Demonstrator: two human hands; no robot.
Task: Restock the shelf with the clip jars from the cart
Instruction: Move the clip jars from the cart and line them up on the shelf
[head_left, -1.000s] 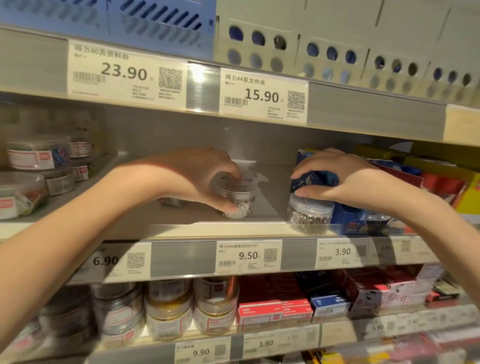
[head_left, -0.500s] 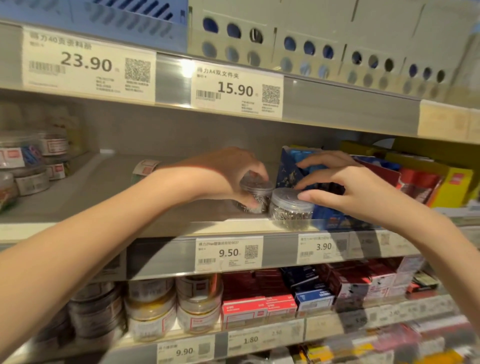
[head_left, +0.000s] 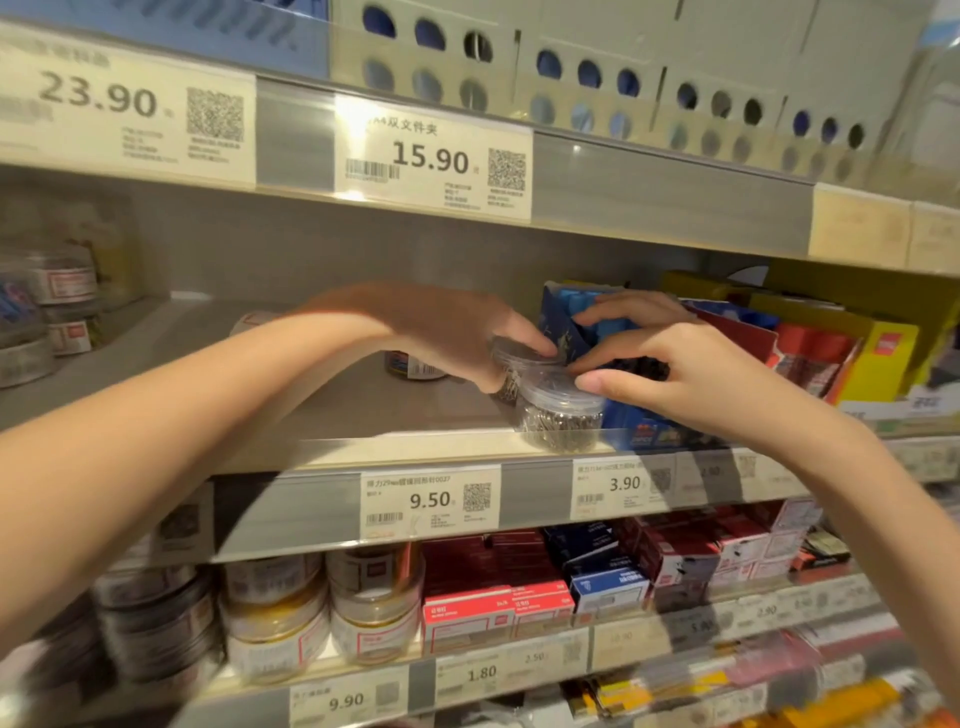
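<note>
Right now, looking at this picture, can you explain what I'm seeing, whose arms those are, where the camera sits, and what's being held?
There is no machine here: a person is stocking a shop shelf, and the camera is worn on their head, so both arms reach in from the bottom of the picture. The left hand grips a clear clip jar from above, set just behind a second clear jar at the shelf's front edge. The right hand has its fingers curled at that front jar's lid and against the blue packet beside it. The middle shelf also holds labelled tubs at the far left and red and yellow boxes at the right. Price tags run along each shelf edge.
</note>
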